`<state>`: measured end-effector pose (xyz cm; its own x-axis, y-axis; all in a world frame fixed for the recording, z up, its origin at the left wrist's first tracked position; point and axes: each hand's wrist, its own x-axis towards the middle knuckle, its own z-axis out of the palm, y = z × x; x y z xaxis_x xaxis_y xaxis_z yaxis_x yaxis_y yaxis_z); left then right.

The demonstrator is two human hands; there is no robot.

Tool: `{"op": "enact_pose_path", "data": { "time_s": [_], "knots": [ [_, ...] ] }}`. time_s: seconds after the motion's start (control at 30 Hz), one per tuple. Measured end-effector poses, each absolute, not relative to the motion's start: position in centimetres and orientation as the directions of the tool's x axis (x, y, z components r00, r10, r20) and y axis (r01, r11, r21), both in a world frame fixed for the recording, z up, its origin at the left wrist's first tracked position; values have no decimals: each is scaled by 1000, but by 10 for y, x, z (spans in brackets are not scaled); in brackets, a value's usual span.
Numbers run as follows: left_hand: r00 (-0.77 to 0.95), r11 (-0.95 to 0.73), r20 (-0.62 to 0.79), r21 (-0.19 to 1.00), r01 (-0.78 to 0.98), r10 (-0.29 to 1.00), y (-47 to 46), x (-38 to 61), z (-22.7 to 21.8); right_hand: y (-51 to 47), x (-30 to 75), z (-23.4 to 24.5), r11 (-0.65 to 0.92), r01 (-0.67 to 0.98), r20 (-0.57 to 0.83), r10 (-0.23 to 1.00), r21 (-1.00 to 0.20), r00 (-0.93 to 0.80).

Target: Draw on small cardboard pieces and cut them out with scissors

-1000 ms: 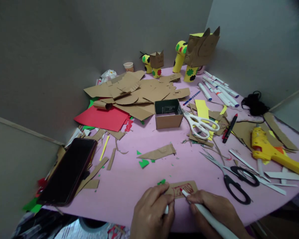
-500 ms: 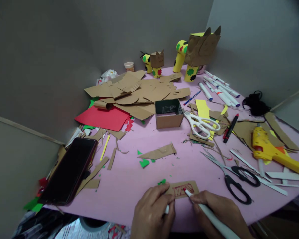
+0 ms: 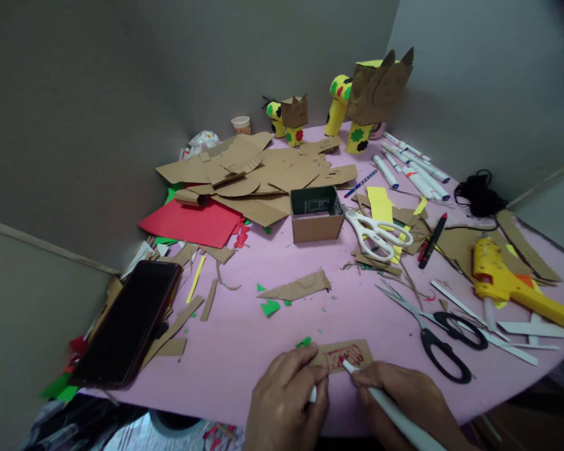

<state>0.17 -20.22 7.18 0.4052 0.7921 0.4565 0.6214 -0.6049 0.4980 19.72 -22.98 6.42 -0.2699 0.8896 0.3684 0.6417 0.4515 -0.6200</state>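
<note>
A small cardboard piece (image 3: 364, 351) lies at the table's front, with a red outlined shape partly filled by red strokes. My left hand (image 3: 286, 394) is closed, its thumb and index finger gripping the cardboard's left end. A small white object, perhaps a marker cap, pokes out between its lower fingers. Wrapped around a white marker (image 3: 388, 407), my right hand (image 3: 404, 394) keeps its red tip on the drawn shape. Beside the right hand lie black-handled scissors (image 3: 444, 347), blades partly apart. Green paper scraps (image 3: 304, 342) touch the cardboard's upper left.
An open cardboard box (image 3: 317, 228) stands mid-table near white scissors (image 3: 378, 235). A yellow glue gun (image 3: 493, 269) lies right, a phone (image 3: 131, 322) left. Behind are stacked cardboard sheets (image 3: 286, 169), red paper (image 3: 192, 222), several markers (image 3: 423, 178) and yellow cardboard animal figures (image 3: 336, 116).
The marker tip has shifted slightly left within the drawn shape, and more red strokes fill its right side. My left hand stays on the cardboard. The whole view has shifted a little.
</note>
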Motion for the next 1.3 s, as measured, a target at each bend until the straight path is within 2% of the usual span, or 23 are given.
{"op": "enact_pose_path", "data": {
  "time_s": [0.33,0.5,0.77,0.9,1.07,1.3],
  "knots": [
    [421,-598,429,500,626,799,-203,0,71,-232,205,69,398,639,330,915,-658,-230],
    [400,-612,471,500,613,786,-202,2,74,-230,198,74,404,630,350,911,-663,-217],
    [435,-590,400,514,623,807,-203,-1,70,-228,173,65,353,682,371,920,-640,-128],
    [433,-595,409,510,622,803,-204,-2,68,-227,175,65,373,693,382,912,-617,-151],
    [414,-585,415,526,617,810,-203,1,69,-225,178,62,492,656,452,857,-572,-248],
    [403,-575,413,522,630,817,-204,1,69,-229,185,65,438,648,390,892,-623,-228]
  ]
}}
